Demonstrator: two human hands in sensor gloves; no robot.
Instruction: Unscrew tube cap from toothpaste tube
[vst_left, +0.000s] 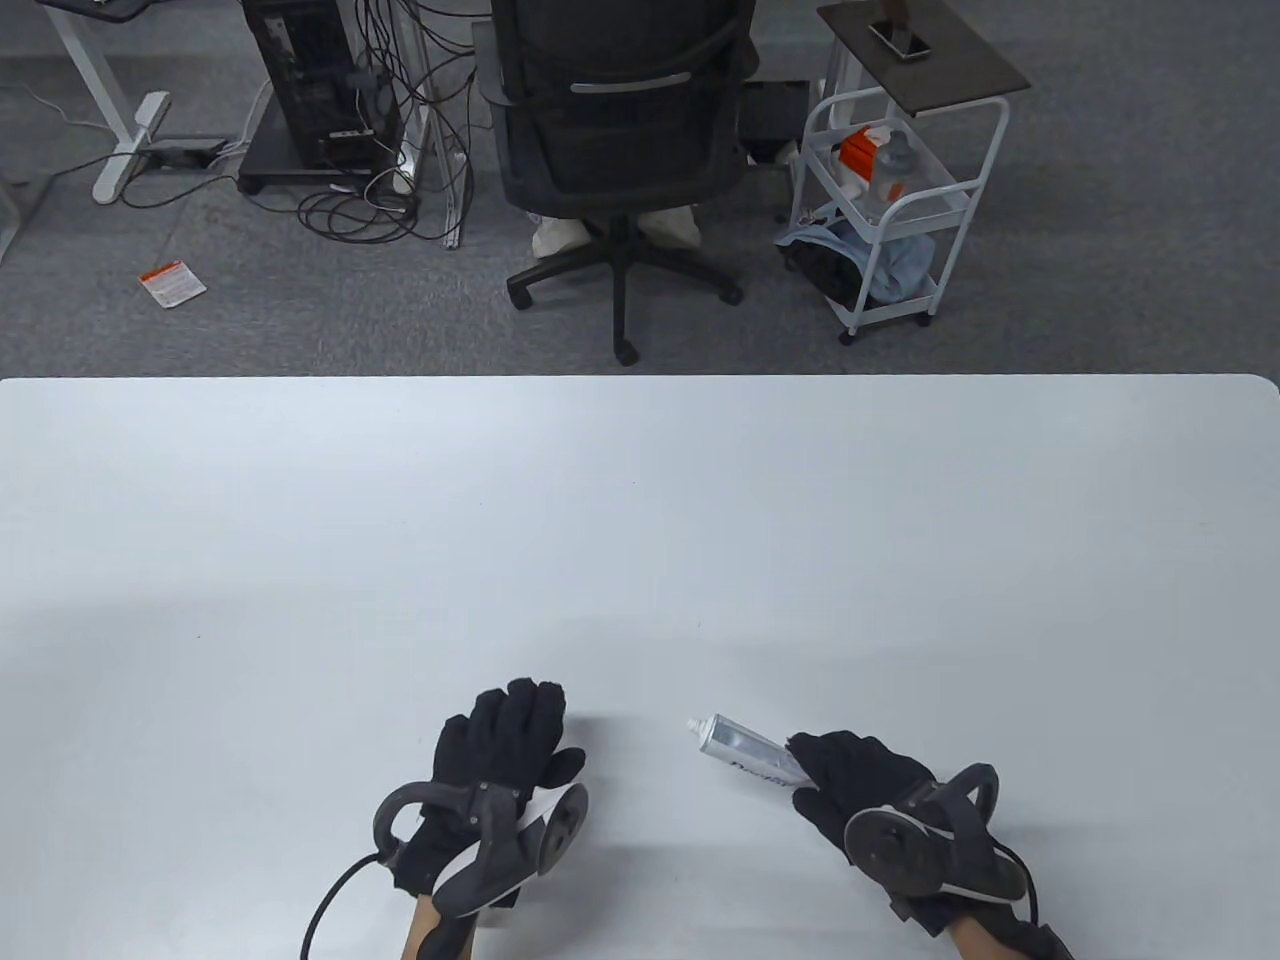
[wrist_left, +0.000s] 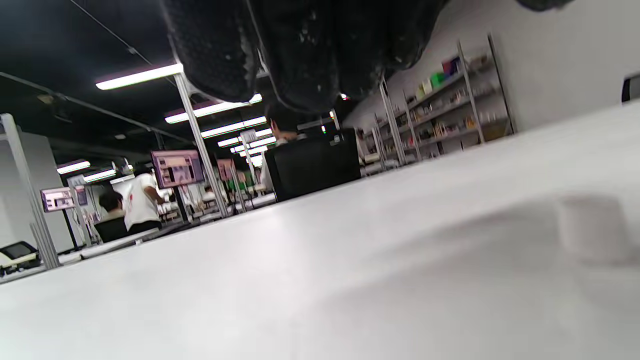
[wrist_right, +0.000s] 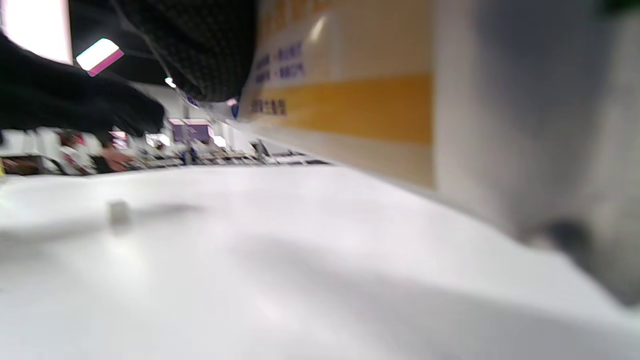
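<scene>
The silver toothpaste tube (vst_left: 745, 752) lies on the white table (vst_left: 640, 520), its white nozzle end pointing up-left. My right hand (vst_left: 850, 775) lies over the tube's rear part, which passes between fingers and thumb, and holds it on the table. In the right wrist view the tube (wrist_right: 380, 105) is a large blur on the right. A small white cap (wrist_right: 118, 211) stands on the table apart from it. The cap also shows, blurred, in the left wrist view (wrist_left: 590, 227). I cannot make it out in the table view. My left hand (vst_left: 510, 735) rests on the table and holds nothing.
The table's far edge (vst_left: 640, 378) runs across the middle of the view. Beyond it on the floor are a black office chair (vst_left: 620, 130) and a white trolley (vst_left: 890, 200). A cable (vst_left: 330, 905) trails from my left wrist.
</scene>
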